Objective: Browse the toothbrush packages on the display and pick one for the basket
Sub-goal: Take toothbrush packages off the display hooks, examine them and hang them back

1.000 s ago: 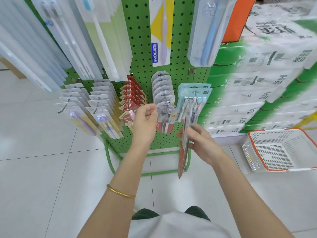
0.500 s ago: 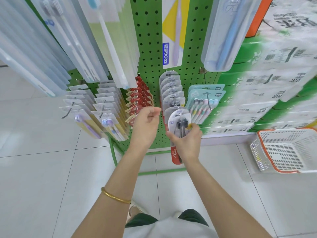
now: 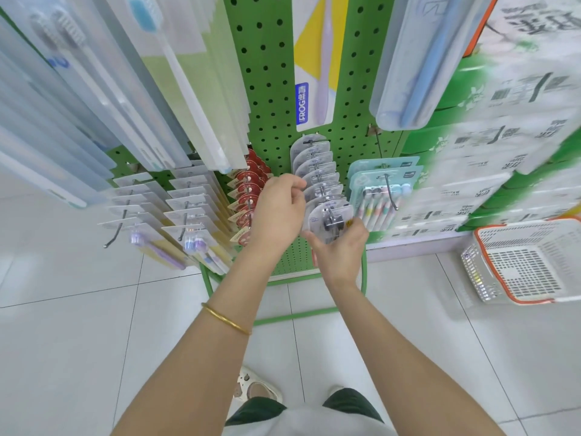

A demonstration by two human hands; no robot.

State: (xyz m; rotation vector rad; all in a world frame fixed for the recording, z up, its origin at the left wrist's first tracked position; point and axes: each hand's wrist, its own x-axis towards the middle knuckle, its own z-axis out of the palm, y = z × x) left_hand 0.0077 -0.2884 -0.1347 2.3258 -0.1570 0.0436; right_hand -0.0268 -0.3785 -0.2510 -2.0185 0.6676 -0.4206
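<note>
Green steel pegboard (image 3: 270,89), punched with round holes, fills the view, with long frosted sleeves hanging at 11 o'clock. At centre, a row (image 3: 314,165) of clear, round-topped blister packs is stacked on one wire hook, glossy and overlapping like scales. The right hand (image 3: 341,247) comes up from 6 o'clock and pinches the front pack (image 3: 330,218), thumb on its left edge and fingers curled round its right; dark brush heads show through the plastic. That pack sits at the very front of the row, up against the hook. Half a second ago it was held lower and clear of the row with its red card foot showing, and a second ago it was edge-on, out towards 4 o'clock. The left hand (image 3: 278,212) has slid from the red packs (image 3: 248,190) at 9 o'clock onto the row's left edge. Its fingers are curled tight together with the tips against the cards, though I cannot tell whether they actually pinch one. A thin gold bangle (image 3: 224,317) rides the left forearm. Just right of the row hangs a teal card (image 3: 382,190) of pastel brushes. The basket (image 3: 528,262), white plastic lattice with an orange rim, stays on the shiny white floor (image 3: 78,325) at 3 o'clock, well apart from both hands.
</note>
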